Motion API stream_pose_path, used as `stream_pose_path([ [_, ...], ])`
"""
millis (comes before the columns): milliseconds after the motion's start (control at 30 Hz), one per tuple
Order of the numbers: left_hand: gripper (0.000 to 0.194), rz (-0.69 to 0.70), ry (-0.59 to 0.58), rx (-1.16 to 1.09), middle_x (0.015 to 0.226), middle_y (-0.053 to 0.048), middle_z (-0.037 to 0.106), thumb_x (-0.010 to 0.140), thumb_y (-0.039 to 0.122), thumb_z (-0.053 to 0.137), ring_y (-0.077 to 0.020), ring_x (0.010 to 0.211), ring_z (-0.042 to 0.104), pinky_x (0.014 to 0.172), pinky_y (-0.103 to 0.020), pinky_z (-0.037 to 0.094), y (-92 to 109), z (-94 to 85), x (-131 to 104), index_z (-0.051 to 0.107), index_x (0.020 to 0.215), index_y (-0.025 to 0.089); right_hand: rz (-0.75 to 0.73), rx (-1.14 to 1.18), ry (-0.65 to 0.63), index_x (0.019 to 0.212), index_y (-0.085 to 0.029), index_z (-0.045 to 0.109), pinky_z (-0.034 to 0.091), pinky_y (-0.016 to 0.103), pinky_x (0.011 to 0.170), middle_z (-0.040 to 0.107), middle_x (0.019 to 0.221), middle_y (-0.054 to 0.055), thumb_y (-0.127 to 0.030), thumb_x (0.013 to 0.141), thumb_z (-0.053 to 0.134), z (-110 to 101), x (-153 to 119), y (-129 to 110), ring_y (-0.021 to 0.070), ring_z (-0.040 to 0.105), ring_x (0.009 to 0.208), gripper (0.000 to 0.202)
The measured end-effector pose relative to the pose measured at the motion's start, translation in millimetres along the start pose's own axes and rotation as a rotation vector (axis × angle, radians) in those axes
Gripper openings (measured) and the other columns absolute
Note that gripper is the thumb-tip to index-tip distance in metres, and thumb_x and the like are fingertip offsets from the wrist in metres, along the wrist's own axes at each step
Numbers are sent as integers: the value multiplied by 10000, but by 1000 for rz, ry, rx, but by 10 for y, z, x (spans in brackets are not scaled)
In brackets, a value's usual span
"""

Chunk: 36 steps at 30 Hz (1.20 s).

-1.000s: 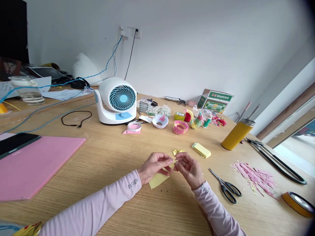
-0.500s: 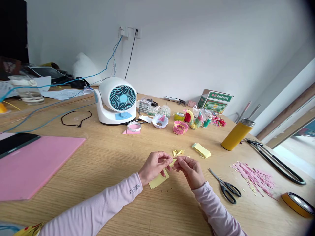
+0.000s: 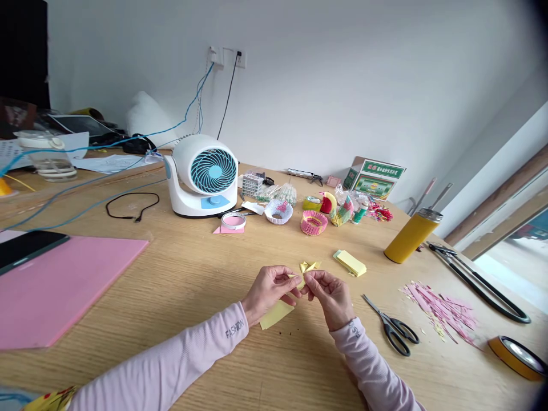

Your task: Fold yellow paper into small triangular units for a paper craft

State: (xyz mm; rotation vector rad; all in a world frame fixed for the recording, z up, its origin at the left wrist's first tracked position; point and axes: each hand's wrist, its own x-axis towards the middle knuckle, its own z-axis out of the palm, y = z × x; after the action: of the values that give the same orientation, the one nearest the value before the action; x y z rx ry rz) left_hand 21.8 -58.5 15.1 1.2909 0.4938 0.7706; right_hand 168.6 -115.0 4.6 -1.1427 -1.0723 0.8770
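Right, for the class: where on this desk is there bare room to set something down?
The widest bare patch of desk lies between the pink sheet, the fan and the left hand. A smaller one sits between the yellow paper stack, the bottle and the scissors. Crowded: the back, from fan to green box.

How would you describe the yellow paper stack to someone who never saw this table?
On the wooden table, find the right hand. Just beyond it lies the yellow paper stack: flat slips piled together, unlike the folded yellow pieces to its left.
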Motion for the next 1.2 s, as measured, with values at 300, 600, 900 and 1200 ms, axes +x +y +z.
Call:
stream_pose_path([
  [300,325,-63,-33,-55,687,-69,668,724,402,658,-155,654,643,556,-234,514,25,4,-8,659,816,90,-11,-17,-44,749,-141,634,455,223,477,627,552,12,-365,733,690,-46,6,0,114,568,500,232],
  [600,297,-53,15,-93,641,-58,651,720,362,671,-135,610,624,551,-230,518,45,21,7,635,784,75,-51,-28,19,750,-143,618,448,215,450,598,528,-7,-365,732,689,-14,-4,28,101,543,463,234],
  [900,320,-91,22,-120,722,-30,620,657,347,728,-123,626,616,558,-241,529,34,54,-13,597,815,103,-40,-17,131,763,-131,631,378,205,372,571,488,-2,-415,726,673,39,33,101,95,486,413,290],
  [1200,320,-83,-3,-4,748,-52,629,676,363,709,-128,592,622,533,-246,531,-36,12,-2,609,816,92,-194,-335,70,827,-166,655,459,228,472,641,787,63,-404,696,697,-18,37,119,159,590,650,275],
])
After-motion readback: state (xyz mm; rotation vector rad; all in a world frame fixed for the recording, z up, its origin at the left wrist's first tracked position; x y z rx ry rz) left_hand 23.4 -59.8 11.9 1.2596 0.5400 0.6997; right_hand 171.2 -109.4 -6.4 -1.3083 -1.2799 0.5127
